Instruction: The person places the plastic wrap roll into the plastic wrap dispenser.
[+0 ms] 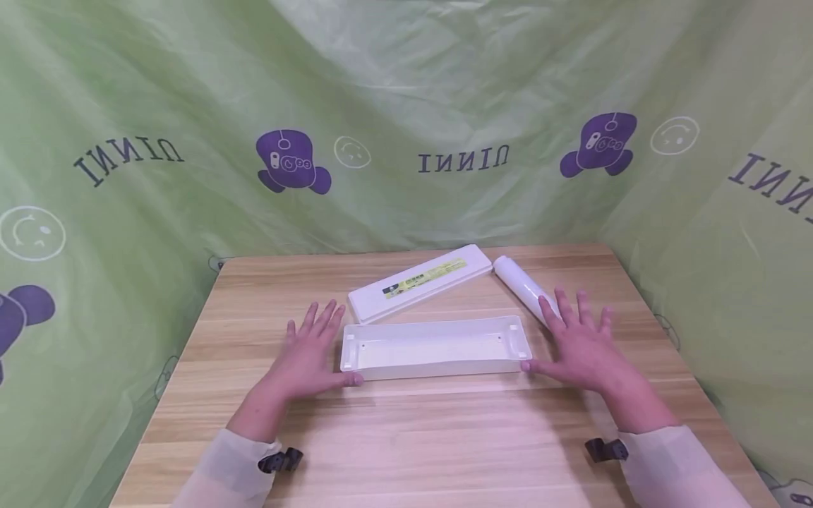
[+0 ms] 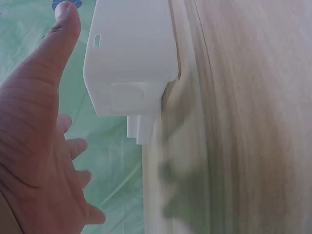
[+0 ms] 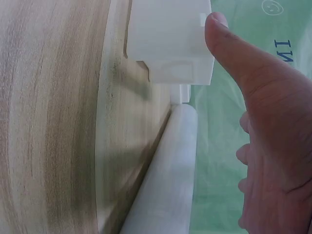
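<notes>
A: What are the two hands doing?
B: The left hand (image 1: 308, 360) and the right hand (image 1: 584, 353) are hovering well apart above the table (image 1: 413, 444), their fingers spreading out. Neither is gripping anything.

A: Where is the white box (image 1: 438, 370) lying?
B: It is stretching lengthwise between the hands, its hollow side facing up. The left thumb (image 1: 348, 379) is pointing at the near corner on its side, and the right thumb (image 1: 536, 367) is pointing at the other near corner.

A: Are the thumbs touching it?
B: I cannot tell; both tips are sitting right beside the corners.

A: And the long white lid (image 1: 368, 302)?
B: That is lying at a slant beyond the box, its lower end resting near the left hand's fingertips. A yellow-green label (image 1: 424, 279) is showing on top.

A: What about the right side?
B: A shiny white roll (image 1: 524, 286) is running from near the lid's far end toward the right hand, whose fingers are hiding its near end.

A: Anything farther out?
B: A green curtain (image 1: 413, 70) is hanging beyond both hands, showing purple figures and mirrored lettering.
</notes>
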Action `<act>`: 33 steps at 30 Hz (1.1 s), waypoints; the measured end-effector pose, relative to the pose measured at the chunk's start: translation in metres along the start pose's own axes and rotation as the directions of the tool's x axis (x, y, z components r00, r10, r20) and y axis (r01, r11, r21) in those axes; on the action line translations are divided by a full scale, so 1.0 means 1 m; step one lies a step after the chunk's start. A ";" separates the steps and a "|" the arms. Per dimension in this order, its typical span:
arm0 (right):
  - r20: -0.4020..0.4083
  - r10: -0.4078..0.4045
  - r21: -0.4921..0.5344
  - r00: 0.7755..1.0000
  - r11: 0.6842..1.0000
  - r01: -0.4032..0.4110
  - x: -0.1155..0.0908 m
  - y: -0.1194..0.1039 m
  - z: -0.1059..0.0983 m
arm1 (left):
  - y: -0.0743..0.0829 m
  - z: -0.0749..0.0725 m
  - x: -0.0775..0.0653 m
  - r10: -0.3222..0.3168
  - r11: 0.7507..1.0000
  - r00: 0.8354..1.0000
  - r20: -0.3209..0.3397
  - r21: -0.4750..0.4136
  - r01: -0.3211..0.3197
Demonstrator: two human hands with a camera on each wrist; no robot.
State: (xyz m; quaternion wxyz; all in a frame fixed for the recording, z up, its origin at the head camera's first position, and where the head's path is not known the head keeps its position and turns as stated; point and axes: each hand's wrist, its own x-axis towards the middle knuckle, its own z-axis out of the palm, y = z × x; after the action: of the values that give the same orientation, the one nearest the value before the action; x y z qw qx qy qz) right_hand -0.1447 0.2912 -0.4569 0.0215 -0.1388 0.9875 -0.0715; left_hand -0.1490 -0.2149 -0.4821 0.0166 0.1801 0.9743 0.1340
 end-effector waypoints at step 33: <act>0.003 0.016 0.179 1.000 0.984 -0.016 0.011 0.027 0.019 | -0.005 0.018 0.000 0.038 0.977 0.999 -0.009 -0.209 -0.039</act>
State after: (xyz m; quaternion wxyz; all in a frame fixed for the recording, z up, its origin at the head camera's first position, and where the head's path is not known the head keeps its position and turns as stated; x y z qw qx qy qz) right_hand -0.1613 0.3116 -0.4802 0.0351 -0.1286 0.9781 -0.1598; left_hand -0.1495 -0.2145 -0.5009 0.0303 0.1959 0.9513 0.2362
